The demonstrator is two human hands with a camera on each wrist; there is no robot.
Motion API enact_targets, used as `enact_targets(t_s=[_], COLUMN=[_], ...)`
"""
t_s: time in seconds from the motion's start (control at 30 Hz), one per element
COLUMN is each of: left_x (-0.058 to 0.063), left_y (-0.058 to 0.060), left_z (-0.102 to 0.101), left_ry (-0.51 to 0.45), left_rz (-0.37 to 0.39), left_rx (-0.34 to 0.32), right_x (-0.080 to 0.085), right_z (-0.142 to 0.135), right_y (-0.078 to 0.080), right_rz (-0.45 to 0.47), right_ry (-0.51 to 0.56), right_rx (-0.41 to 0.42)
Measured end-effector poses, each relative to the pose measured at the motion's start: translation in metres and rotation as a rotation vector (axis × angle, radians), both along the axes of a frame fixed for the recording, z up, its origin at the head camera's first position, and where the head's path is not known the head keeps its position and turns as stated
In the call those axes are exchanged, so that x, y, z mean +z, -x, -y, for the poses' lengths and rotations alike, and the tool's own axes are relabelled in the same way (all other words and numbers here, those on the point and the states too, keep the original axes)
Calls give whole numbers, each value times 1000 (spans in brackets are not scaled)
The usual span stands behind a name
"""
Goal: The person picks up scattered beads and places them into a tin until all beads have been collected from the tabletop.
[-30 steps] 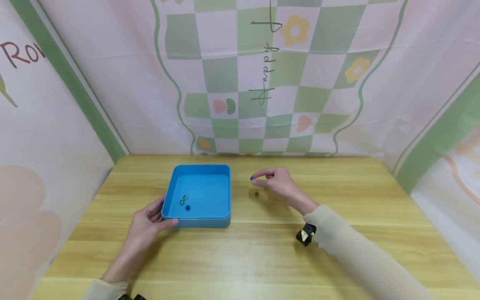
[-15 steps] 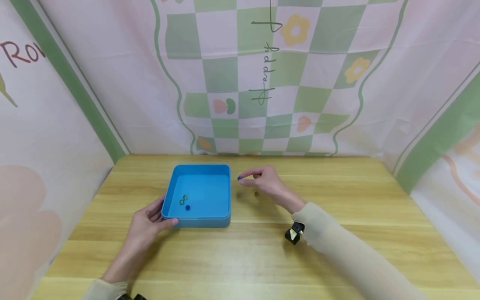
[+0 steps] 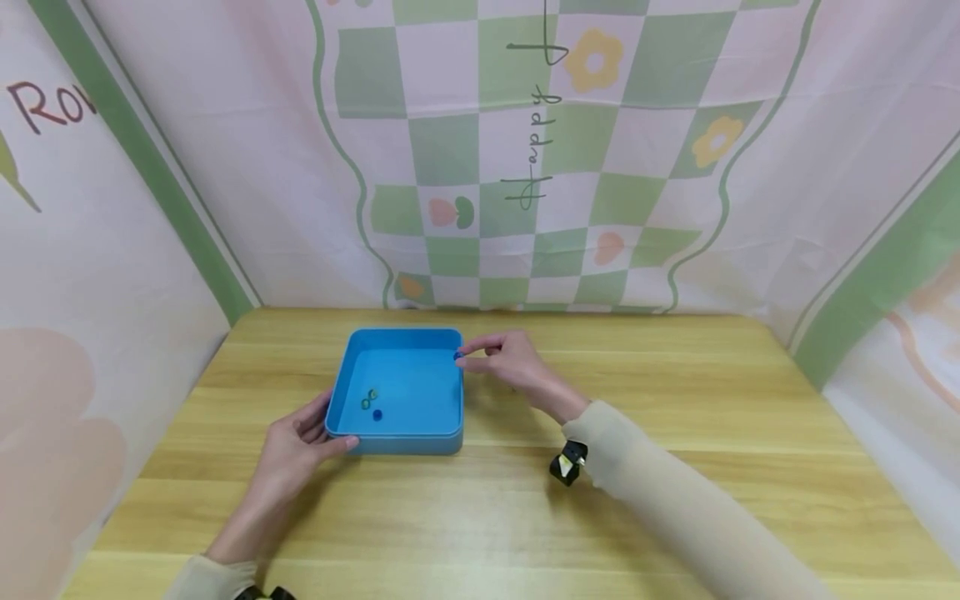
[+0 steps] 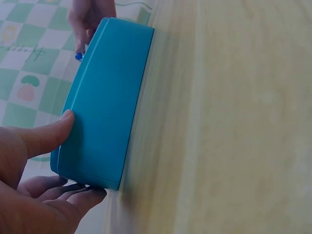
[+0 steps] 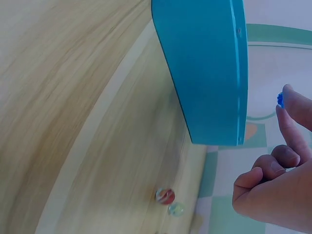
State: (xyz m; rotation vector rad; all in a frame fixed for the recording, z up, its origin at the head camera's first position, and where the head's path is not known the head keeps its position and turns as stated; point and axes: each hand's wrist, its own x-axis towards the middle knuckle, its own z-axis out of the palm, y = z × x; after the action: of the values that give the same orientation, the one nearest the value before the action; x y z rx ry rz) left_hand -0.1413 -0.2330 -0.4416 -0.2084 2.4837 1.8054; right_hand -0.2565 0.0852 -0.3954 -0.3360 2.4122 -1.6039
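Note:
A square blue box (image 3: pixel 405 445) with an open top stands on the wooden table. My left hand (image 3: pixel 291 454) grips its near left corner, thumb on the near wall and fingers against the left side. Inside the box lie a dark blue marble (image 3: pixel 377 415) and two clear greenish marbles (image 3: pixel 369 399). Thumb and forefinger of my right hand (image 3: pixel 517 364) pinch a blue marble (image 5: pixel 280 100), at the box's right rim in the head view. The right wrist view shows that hand's other fingers curled in. From the left wrist, the pinched marble (image 4: pixel 79 56) appears just past the rim.
On the table right of the box, a red-and-white marble (image 5: pixel 165 196) and a pale clear marble (image 5: pixel 176 209) lie close together, mostly covered by my right hand in the head view. A patterned cloth (image 3: pixel 555 150) hangs behind the table (image 3: pixel 495 517).
My right hand has moved left with the pinched blue marble, from over the table to the box's right rim. The left hand and the box have stayed in place.

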Motion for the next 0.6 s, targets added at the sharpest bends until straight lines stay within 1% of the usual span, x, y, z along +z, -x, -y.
enact_targets(t_s=[0.2, 0.6], left_x=[0, -1], left_y=[-1, 0], left_z=[-1, 0], left_ry=[-5, -14], left_rz=[-3, -23], left_rx=[0, -8], right_x=[0, 0], right_z=[11, 30], right_y=[0, 2], right_rz=[-4, -35], right_ry=[13, -18], right_rx=[22, 48])
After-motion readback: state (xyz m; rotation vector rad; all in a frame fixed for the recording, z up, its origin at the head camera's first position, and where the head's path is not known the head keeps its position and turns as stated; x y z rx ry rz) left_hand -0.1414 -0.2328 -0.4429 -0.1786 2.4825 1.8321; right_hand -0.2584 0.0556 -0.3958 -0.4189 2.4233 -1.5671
